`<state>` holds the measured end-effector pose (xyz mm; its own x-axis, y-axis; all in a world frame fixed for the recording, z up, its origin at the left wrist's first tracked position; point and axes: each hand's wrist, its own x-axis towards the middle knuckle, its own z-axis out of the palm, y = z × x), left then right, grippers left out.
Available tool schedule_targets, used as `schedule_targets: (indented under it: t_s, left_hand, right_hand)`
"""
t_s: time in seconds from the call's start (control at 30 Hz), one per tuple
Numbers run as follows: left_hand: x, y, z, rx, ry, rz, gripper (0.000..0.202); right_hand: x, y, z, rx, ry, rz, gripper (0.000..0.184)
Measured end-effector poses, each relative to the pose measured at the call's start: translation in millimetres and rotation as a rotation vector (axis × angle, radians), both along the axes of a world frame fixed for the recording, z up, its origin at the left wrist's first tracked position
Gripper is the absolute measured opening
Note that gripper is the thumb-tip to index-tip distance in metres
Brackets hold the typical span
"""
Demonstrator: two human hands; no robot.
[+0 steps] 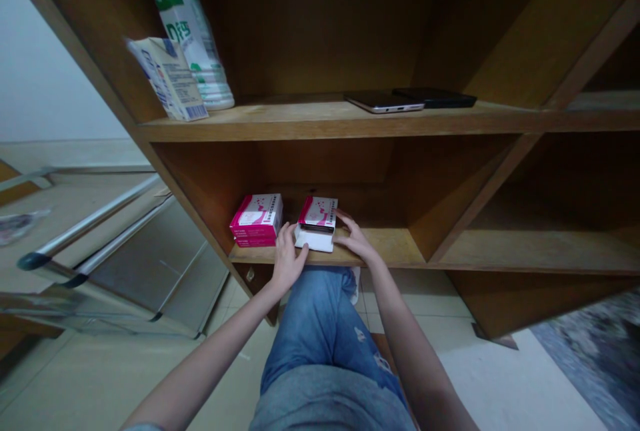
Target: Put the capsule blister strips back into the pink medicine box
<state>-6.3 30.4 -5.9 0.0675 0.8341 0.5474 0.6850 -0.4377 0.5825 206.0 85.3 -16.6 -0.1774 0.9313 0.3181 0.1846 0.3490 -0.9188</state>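
Observation:
A small pink-and-white carton lies on the lower shelf with its front end open and a white flap folded out towards me. Something dark shows inside the opening, too small to make out. At the flap's left side is my left hand, thumb apart from the fingers, which are close to the flap's edge. My right hand lies along the carton's right side with its fingers spread, the fingertips at or near the cardboard. Just left of them sits a stack of matching pink-and-white cartons.
Above, the upper shelf carries a white bottle, a small drink carton, a phone-like device and a flat black object. A metal-framed folded item stands left of the shelving. Upright dividers bound the compartment.

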Motion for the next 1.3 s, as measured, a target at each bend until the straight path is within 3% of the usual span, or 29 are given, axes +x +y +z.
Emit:
schedule_targets:
  t_s: [0.2, 0.37, 0.53, 0.7, 1.07, 1.3]
  left_hand:
    - [-9.8, 1.8, -10.6, -0.119, 0.052, -0.171, 0.056]
    - [-11.6, 10.7, -3.6, -0.057, 0.225, -0.231, 0.061]
    - [-10.9, 21.9, 7.5, 0.077, 0.331, -0.207, 0.064]
    - [-10.3, 27.0, 6.7, 0.122, 0.400, -0.229, 0.066]
    - [4.3, 35.4, 13.6, 0.115, 0.240, -0.081, 0.044]
    - [23.2, 34.0, 1.1, 0.137, 0.095, 0.058, 0.024]
  right_hand:
    - [-2.2, 5.8, -10.1, 0.086, -0.113, -0.034, 0.069]
    - [-3.4, 8.4, -12.1, 0.094, -0.117, -0.065, 0.056]
    - [-6.1, 9.8, -9.9, 0.097, -0.076, -0.106, 0.048]
    - [-6.5, 10.7, -10.0, 0.082, -0.037, -0.124, 0.044]
    - [-7.4, 14.7, -15.9, 0.086, -0.008, -0.133, 0.041]
    - [-7.5, 12.6, -10.3, 0.057, 0.038, -0.091, 0.041]
